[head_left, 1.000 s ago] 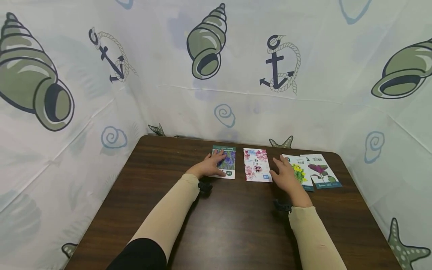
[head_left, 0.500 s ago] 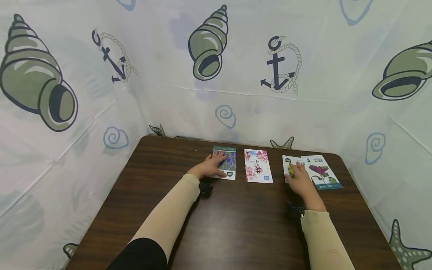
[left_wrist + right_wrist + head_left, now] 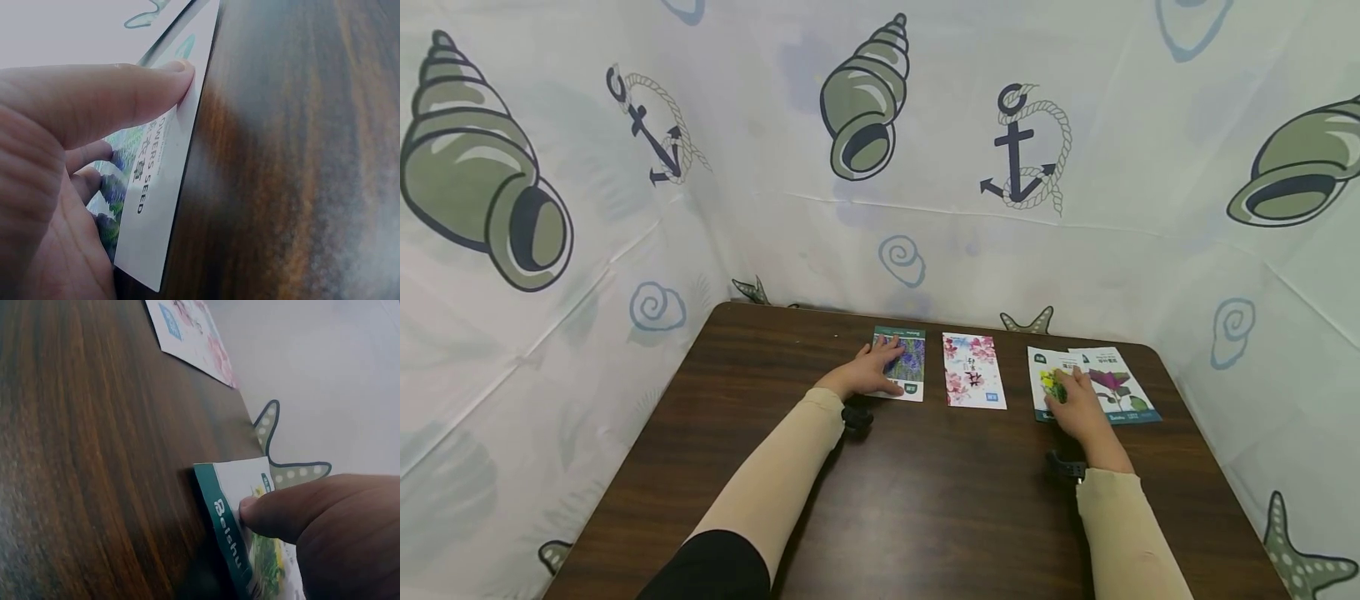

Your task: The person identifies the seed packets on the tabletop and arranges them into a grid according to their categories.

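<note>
My left hand (image 3: 867, 370) rests with spread fingers on a seed packet with purple flowers (image 3: 912, 357). In the left wrist view its thumb (image 3: 150, 90) presses the white strip marked "SEED". To the right, my right hand (image 3: 1078, 408) touches a seed packet with yellow flowers (image 3: 1045, 360). The right wrist view shows the thumb (image 3: 269, 515) laid on that packet near its green "Beishu" band; the other fingers are hidden there. This packet overlaps the left side of a seed packet with a magenta flower (image 3: 1120, 383).
A packet with pink blossoms (image 3: 973, 371) lies between the hands. All the packets are near the far edge of the dark wooden table (image 3: 880, 517). A white curtain (image 3: 775, 242) printed with shells, anchors and starfish stands behind and beside the table.
My right hand has moved right, from the yellow-flower packet's left edge onto its face. That packet now lies a little straighter. The left hand has stayed in place.
</note>
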`<act>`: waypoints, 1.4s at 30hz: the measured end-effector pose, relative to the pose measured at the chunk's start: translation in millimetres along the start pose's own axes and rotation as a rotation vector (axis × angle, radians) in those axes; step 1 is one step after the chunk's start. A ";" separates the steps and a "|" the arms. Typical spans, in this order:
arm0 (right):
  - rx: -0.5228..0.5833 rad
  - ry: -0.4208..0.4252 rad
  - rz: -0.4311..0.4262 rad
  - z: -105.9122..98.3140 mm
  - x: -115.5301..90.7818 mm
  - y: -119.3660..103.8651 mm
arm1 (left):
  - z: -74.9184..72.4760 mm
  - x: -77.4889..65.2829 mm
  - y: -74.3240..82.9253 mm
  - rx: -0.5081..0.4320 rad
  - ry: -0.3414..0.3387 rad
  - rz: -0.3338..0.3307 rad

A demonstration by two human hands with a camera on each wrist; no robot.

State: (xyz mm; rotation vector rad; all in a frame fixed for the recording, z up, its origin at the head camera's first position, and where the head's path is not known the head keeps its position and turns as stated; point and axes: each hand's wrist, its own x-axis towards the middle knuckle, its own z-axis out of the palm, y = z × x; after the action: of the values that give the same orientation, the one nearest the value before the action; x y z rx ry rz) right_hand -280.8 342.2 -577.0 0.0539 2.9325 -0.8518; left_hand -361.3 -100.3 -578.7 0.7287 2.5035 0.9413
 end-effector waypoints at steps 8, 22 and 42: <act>0.075 -0.041 -0.021 8.1 2.5 -2.9 | -1.4 -3.0 -0.1 0.018 -0.003 0.002; 0.044 -0.050 -0.034 13.2 0.0 -10.2 | -2.3 -3.2 -2.6 0.016 -0.004 0.007; 0.034 -0.058 -0.005 20.4 -18.4 -13.3 | 0.2 -0.2 -0.7 0.035 -0.011 0.011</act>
State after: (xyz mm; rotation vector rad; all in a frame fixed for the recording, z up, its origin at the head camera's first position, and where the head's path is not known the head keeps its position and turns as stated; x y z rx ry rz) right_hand -261.7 319.9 -585.3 0.0234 2.8657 -0.8889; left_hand -361.3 -100.8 -579.3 0.7566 2.5153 0.8965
